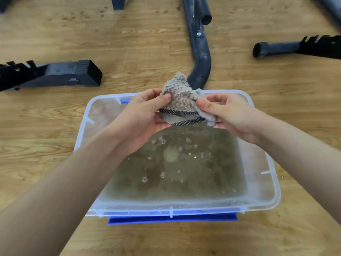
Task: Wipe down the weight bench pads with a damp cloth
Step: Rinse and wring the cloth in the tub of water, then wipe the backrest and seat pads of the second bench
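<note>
A grey, nubbly cloth (181, 97) with a dark checked hem is held bunched above the far end of a clear plastic tub (275, 183). My left hand (144, 115) pinches its left edge between thumb and fingers. My right hand (227, 112) pinches its right edge the same way. The tub holds murky water with bubbles on the surface, and has blue clips at its near and far ends. No bench pad shows in this view.
The tub stands on a wooden floor. Black metal frame parts lie around it: a square foot (73, 74) at the left, a curved tube (200, 50) straight ahead, and a notched bar with a foot (287, 48) at the right.
</note>
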